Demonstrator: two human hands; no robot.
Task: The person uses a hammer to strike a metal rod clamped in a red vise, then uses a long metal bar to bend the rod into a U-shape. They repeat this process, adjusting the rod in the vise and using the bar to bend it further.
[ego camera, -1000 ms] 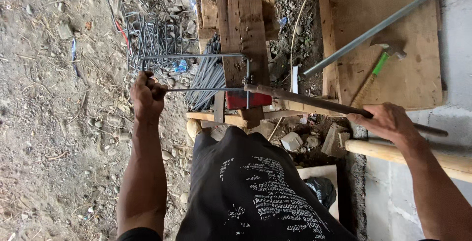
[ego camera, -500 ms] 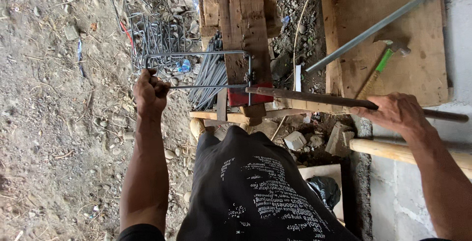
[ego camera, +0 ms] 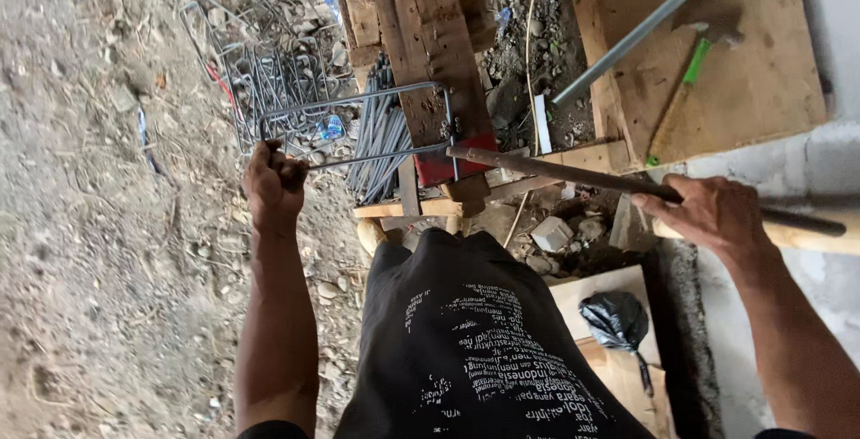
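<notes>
Left hand [ego camera: 273, 179] fisted, grip closed around thin grey steel rod bent into a rectangular loop [ego camera: 358, 125], which lies across rough weathered timber worktop [ego camera: 430, 54]. Right hand [ego camera: 717, 215] wraps long dark round-section steel lever bar [ego camera: 555, 173]. Bent rod heap [ego camera: 287, 81] on dusty gravel.

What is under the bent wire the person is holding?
Under the bent wire lie a bundle of straight rods and a pile of finished wire loops on the dirt. The ground beneath them is covered.

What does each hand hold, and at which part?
Left hand grips the bent grey steel rod at its near-left corner; right hand grips the long dark metal bar near its right end.
</notes>
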